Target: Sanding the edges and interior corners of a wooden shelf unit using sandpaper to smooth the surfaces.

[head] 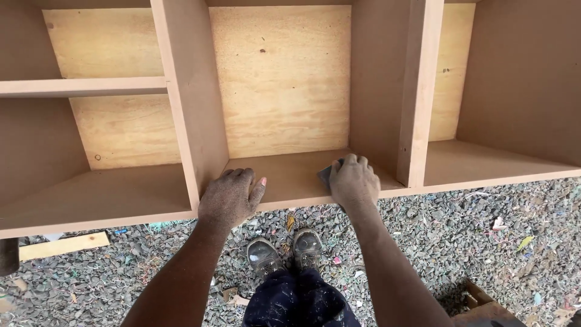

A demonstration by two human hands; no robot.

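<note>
Resting at the left on the front edge of the wooden cabinet [193,91], where an upright divider meets the bottom board, the left hand [230,197] lies palm down with fingers loosely curled over the edge, holding nothing. Just to its right, in the middle compartment, the right hand [354,180] presses a small dark sanding pad [325,174] flat against the bottom board near the right corner, fingers folded over it so only one corner shows. Below lie grey gravel [484,242] and two dusty boots [284,251].
</note>
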